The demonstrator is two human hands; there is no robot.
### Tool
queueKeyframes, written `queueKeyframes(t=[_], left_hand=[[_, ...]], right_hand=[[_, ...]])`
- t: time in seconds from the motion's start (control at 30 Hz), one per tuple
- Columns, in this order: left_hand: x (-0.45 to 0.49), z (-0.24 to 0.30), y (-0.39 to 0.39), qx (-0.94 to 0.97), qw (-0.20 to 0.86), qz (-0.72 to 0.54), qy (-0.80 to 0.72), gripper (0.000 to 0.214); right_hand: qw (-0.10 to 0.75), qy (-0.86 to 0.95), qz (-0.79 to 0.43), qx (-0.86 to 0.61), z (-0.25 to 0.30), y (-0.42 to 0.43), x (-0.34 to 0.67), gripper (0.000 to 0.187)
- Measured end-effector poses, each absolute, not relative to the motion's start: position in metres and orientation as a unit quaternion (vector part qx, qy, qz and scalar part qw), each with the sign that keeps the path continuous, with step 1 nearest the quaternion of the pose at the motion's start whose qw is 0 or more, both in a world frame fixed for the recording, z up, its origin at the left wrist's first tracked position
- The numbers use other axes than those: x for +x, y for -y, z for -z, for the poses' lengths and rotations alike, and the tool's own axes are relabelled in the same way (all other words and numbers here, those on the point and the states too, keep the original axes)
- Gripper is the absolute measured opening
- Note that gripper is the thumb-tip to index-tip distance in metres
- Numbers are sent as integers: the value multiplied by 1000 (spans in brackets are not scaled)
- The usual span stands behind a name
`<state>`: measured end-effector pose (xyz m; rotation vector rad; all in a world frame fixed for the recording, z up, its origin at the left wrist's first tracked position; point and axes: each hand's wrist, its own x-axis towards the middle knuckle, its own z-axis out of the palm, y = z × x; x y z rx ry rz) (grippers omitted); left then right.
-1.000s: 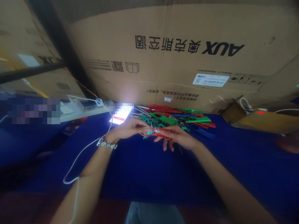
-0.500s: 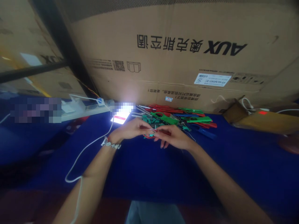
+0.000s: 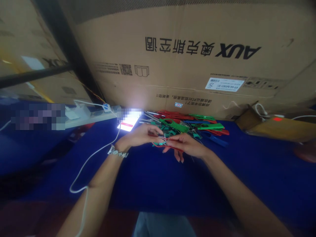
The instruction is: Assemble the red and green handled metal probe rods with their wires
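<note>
My left hand (image 3: 141,135) and my right hand (image 3: 191,144) meet over the front of the table, thumbs and fingers closed on a slim red plastic casing (image 3: 178,149), like part of a long-necked lighter. A thin white wire (image 3: 165,139) and a small teal piece (image 3: 161,143) show at the casing between the fingertips. The lower fingers of my right hand hang spread below it. Just beyond my hands lies a heap of green lighter-like pieces (image 3: 174,125) with red and blue ones. My fingers hide much of the casing.
A lit phone (image 3: 127,123) with a white cable (image 3: 85,159) lies left of the heap, by a power strip (image 3: 81,121). Behind stands a large cardboard box (image 3: 182,75). An open carton (image 3: 278,130) sits at the right on the blue tablecloth (image 3: 153,184).
My right hand has shifted slightly right and its lower fingers have dropped. More of the red casing and the white wire now shows between my hands.
</note>
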<state>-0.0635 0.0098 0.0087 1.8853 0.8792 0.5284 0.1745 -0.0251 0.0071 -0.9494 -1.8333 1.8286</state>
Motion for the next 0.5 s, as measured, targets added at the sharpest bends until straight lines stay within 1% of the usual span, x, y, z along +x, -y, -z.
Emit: queueKeyframes(t=[0.13,0.2,0.27,0.37,0.5], left_hand=[[-69,-15,-7,793,399,-237,-395,45],[-76,-17,-6,789,398,-234,-404,46],[-84,-18,-6,775,431,-239,-397,46],[-96,-17,-7,758,473,-254,-370,41],[-99,-18,-8,755,467,-283,-363,25]], right_hand=[[194,632,-667,-343,-4,24,179,43],[194,625,-675,-339,0,23,182,44],[193,623,-680,-335,4,21,186,44],[195,624,-678,-336,7,20,189,44],[196,625,-675,-341,8,19,191,43]])
